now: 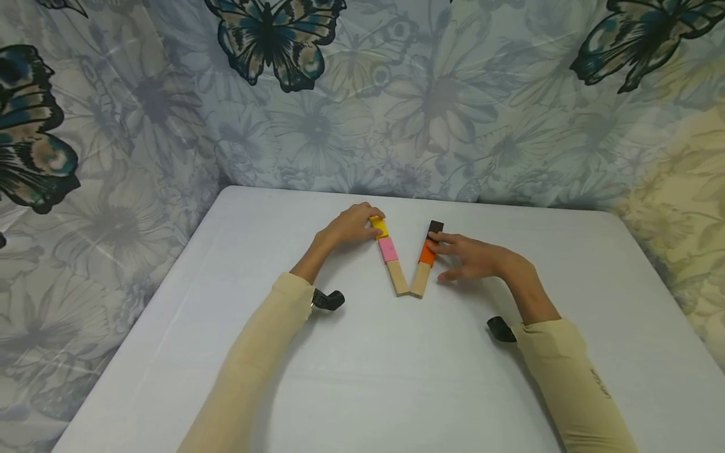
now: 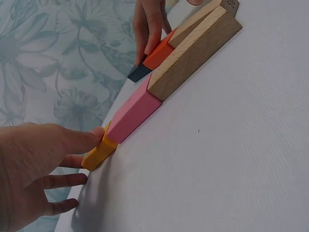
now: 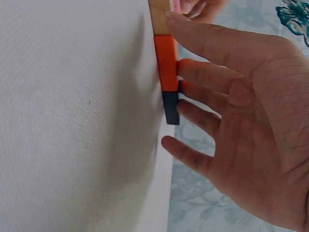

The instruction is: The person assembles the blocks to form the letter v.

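Flat wooden blocks form a V on the white table. Its left arm is a plain wood block, a pink block and a yellow block at the far end. My left hand pinches the yellow block between thumb and index finger, the other fingers spread behind it. Another plain wood block, an orange block and a black block make up the right arm. Fairly straight fingers of my right hand rest on the orange and black blocks, with the thumb off to the side.
The white table spreads around the blocks, its far edge close behind them. A cloth with butterflies and flowers hangs behind and to the left. Dark wrist cameras sit at both sleeves.
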Motion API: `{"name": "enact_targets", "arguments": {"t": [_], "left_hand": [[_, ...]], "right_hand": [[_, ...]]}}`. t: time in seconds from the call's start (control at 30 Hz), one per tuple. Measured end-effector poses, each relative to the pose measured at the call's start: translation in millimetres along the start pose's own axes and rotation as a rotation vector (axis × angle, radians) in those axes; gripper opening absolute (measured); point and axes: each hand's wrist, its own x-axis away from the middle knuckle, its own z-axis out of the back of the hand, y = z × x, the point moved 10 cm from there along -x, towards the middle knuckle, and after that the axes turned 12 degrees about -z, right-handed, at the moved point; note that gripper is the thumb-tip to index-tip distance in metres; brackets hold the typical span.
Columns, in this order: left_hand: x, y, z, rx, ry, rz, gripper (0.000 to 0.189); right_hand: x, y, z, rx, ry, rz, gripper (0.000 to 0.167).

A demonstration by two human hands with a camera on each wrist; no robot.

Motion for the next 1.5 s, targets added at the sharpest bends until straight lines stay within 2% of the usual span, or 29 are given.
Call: {"name": "enact_targets", "arguments": {"t": [0.3, 0.63, 0.87, 1.23, 1.5], "left_hand": [[1.6, 6.4, -0.7, -0.009, 0.002, -0.009, 0.043], [-0.6, 4.3, -6.0, -0.028, 0.010, -0.011, 0.044], [0.6, 5.1, -4.2, -0.021, 0.019, 0.003, 0.043], [2.0, 5.2, -3.4, -0.032, -0.010, 0.010, 0.047], [0.7, 3.1, -3.0, -0.022, -0.016, 0.025, 0.049]], "right_hand": [[-0.2, 0.9, 0.9, 0.008, 0.022, 0.020, 0.080], [2.3, 3.0, 0.9, 0.016, 0.016, 0.017, 0.082], [-0.3, 5.1, 2.7, 0.021, 0.032, 0.032, 0.080], [-3.7, 2.8, 4.1, 0.091, 0.055, 0.011, 0.081], [-7.1, -1.1, 8.3, 0.152, 0.109, 0.038, 0.076]]}}
